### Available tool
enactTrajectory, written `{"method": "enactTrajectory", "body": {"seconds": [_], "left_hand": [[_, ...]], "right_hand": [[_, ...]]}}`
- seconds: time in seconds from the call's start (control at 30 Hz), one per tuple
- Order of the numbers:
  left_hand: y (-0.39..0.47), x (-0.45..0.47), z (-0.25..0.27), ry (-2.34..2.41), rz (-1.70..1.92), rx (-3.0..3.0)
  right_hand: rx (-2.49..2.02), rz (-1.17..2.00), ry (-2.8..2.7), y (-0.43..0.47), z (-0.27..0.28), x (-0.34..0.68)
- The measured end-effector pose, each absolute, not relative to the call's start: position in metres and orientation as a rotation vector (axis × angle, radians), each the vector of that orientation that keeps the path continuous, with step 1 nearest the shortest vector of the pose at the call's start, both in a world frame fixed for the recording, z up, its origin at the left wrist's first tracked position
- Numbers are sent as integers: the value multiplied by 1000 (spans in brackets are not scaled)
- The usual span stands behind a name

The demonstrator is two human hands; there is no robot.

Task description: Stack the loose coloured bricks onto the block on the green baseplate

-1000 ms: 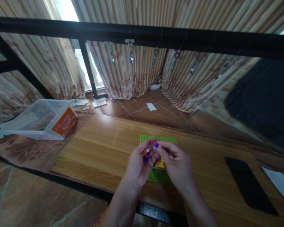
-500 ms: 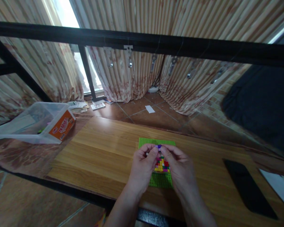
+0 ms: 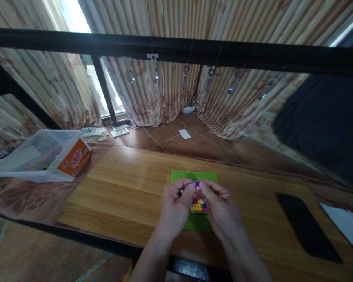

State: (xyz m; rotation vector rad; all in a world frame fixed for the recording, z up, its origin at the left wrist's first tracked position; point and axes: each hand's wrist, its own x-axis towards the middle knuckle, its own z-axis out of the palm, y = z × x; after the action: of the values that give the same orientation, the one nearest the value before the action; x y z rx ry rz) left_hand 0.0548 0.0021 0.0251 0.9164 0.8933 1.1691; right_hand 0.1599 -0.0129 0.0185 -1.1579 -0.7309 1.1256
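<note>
Between the fingertips of both hands is a small purple toy brick piece [image 3: 195, 183], with a pinkish part below it. My left hand [image 3: 178, 199] pinches it from the left, thumb on the near side. My right hand [image 3: 219, 199] grips it from the right in the same way. Below them lies a green studded baseplate [image 3: 194, 174]. Several small coloured bricks [image 3: 198, 205], yellow, red, white and magenta, sit together over its middle. The hands hide part of the baseplate and bricks.
The wooden tabletop [image 3: 120, 184] carries a black flat panel [image 3: 307, 225] at right, beside white paper [image 3: 344, 225]. A clear plastic bin [image 3: 44, 152] with an orange label stands at left. A black metal rail [image 3: 170, 49] with hanging hooks crosses in front of the curtains [image 3: 176, 23].
The view has shifted slightly. Both hands keep their pinch, and the purple piece appears turned a little, with more pinkish colour showing beneath it.
</note>
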Motion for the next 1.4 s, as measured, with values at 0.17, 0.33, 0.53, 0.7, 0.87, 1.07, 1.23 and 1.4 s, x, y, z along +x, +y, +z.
{"method": "enactTrajectory", "body": {"seconds": [0.17, 0.33, 0.53, 0.7, 0.87, 1.07, 1.23, 1.4], "left_hand": [[2, 58, 27, 876, 1163, 706], [5, 56, 29, 864, 1156, 530], [9, 53, 27, 845, 1098, 236], [11, 52, 25, 744, 981, -12], [10, 51, 22, 721, 999, -54], [13, 44, 27, 773, 1067, 41], [16, 34, 31, 860, 1134, 48], [17, 32, 32, 853, 1126, 54]], "right_hand": [[-1168, 1101, -716, -11, 19, 162], [-1241, 1000, -766, -10, 18, 166], [-1335, 865, -1157, -20, 28, 154], [-1408, 638, -1557, -27, 33, 143], [-1415, 599, -1642, -27, 32, 141], [-1417, 480, -1519, -20, 30, 161], [-1522, 376, -1431, -7, 11, 190], [-1534, 368, -1581, 1, -1, 191]]}}
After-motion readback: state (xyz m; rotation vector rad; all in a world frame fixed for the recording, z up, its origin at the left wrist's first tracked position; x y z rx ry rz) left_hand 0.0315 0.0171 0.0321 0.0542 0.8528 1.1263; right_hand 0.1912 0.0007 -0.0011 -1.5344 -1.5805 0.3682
